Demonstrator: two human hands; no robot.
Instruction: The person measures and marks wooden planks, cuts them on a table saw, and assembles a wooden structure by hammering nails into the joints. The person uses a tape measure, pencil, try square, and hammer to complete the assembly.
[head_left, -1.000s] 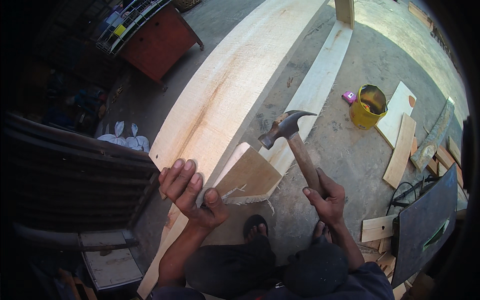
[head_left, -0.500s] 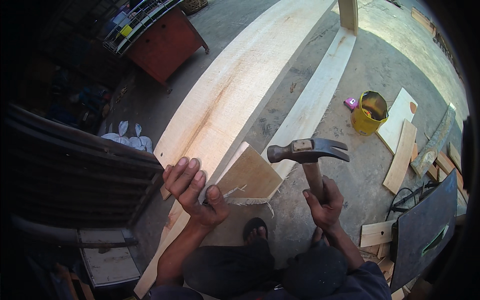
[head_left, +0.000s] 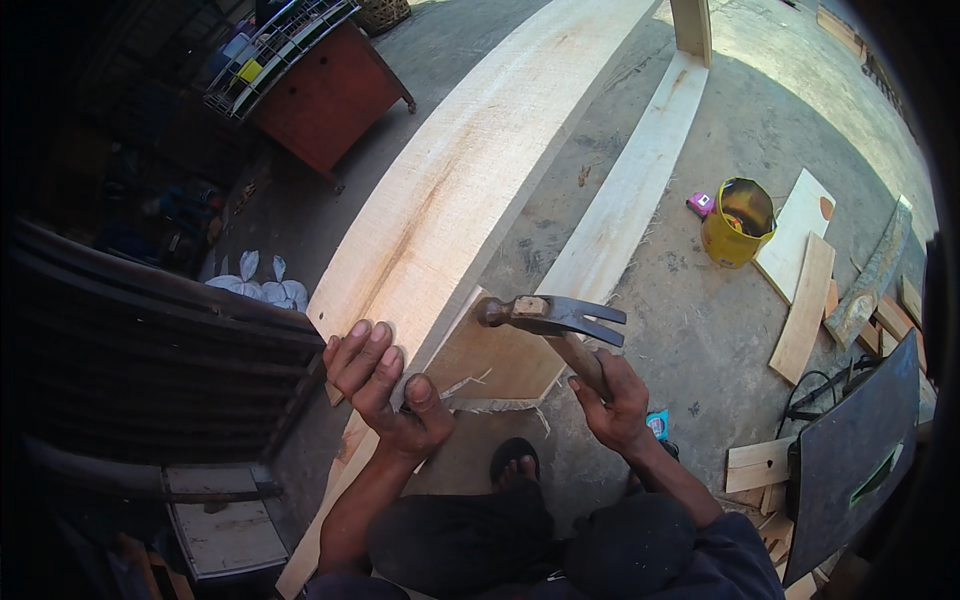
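Observation:
A long pale wooden board [head_left: 450, 190] runs from near my left hand toward the far top. My left hand [head_left: 388, 385] grips its near end, fingers curled over the top face and thumb at the edge. Under that end stands a short wooden end board [head_left: 500, 360] with splintered fibres on its lower edge. In my right hand [head_left: 618, 402] is the wooden handle of a claw hammer [head_left: 548, 314]. The hammer's striking face is at the end board's upper edge; whether they touch I cannot tell. A second long plank [head_left: 630, 180] lies lower, to the right.
On the concrete floor at right stand a yellow bucket [head_left: 732, 250] and a pink tape measure [head_left: 700, 203]. Wood offcuts [head_left: 803, 310] and a dark panel [head_left: 850, 460] are further right. A blue tape measure [head_left: 657, 424] shows beside my right wrist. A red wheeled cabinet [head_left: 330, 105] stands far left.
My right hand has swung the hammer left, bringing its head to the end board. The blue tape measure has come into view. My left hand keeps its grip on the board.

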